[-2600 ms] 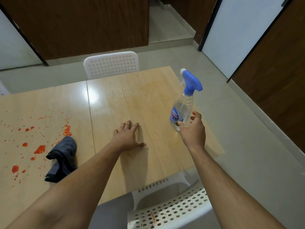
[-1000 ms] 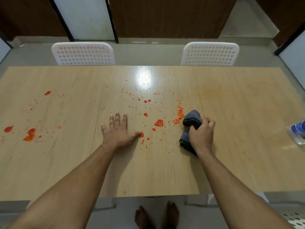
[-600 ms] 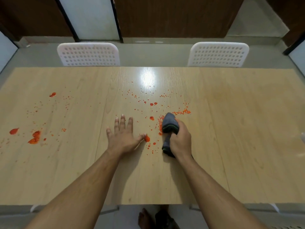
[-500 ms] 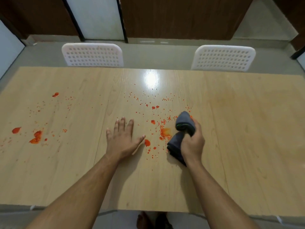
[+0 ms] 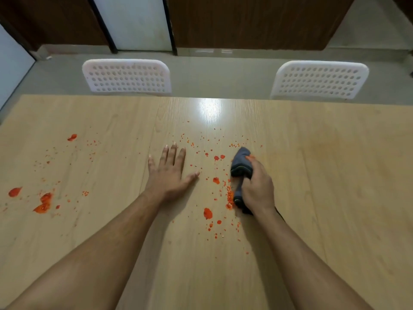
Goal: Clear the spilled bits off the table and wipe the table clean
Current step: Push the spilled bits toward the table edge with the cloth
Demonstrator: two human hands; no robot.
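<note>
Now nearer: cloth (image 5: 241, 166) in right hand (image 5: 257, 189).

Even overhead light glares white on the table (image 5: 210, 108) (far edge); wide-angle bending at borders.

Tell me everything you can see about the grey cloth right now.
The grey cloth is a dark, soft fabric, bunched into a rough roll with a thin light-edged seam across its fold. The right hand grips it around the middle and holds it down on the wooden table. Orange bits lie piled against its left edge. Its near end is hidden under the hand.
</note>
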